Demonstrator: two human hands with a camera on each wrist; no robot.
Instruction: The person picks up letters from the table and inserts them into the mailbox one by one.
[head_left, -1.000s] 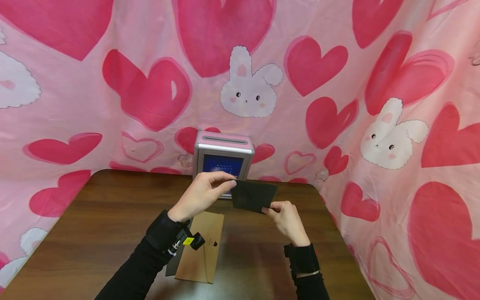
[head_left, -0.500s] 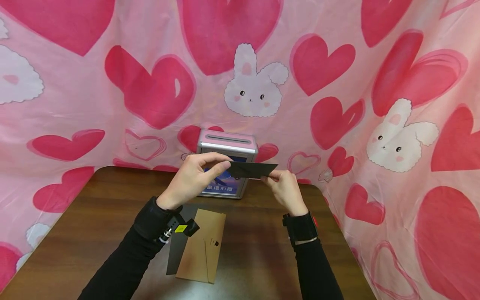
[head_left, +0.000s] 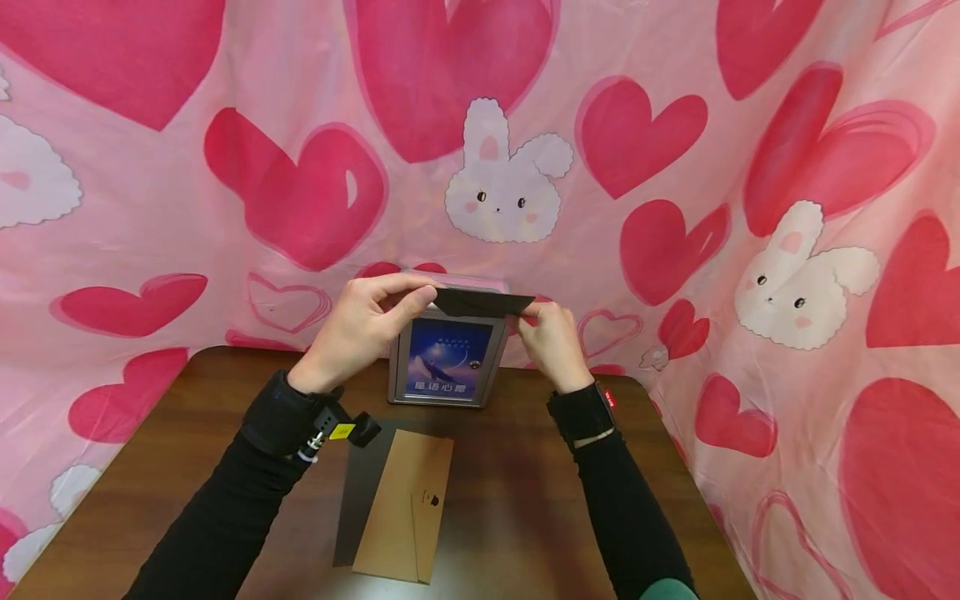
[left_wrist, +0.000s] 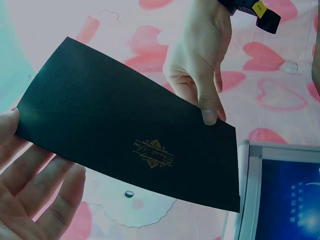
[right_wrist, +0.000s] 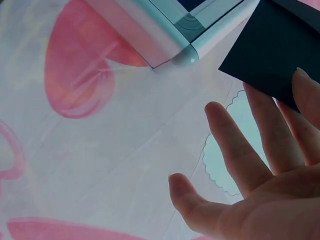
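Observation:
A black envelope (head_left: 480, 302) hangs between both hands in front of the box's upper part, seen almost edge-on in the head view. In the left wrist view gold "Thank You" lettering shows on its face (left_wrist: 125, 115). My left hand (head_left: 363, 325) pinches one end between thumb and fingers. At the other end my right hand (head_left: 553, 343) pinches the edge, thumb against the face; its outer fingers spread away in the right wrist view. Behind the envelope stands a silver-and-pink box (head_left: 448, 358) with a blue picture front; its top is largely covered by the envelope and left hand.
On the brown wooden table (head_left: 262, 467) lies a kraft envelope (head_left: 405, 508), partly over a dark grey sheet or envelope (head_left: 356, 500). A pink cloth (head_left: 420, 200) with hearts and rabbits hangs behind the table and along its sides.
Both hands have risen and moved forward with the black envelope, from in front of the box's lower front to its top edge. The envelope has tipped from face-on to nearly edge-on.

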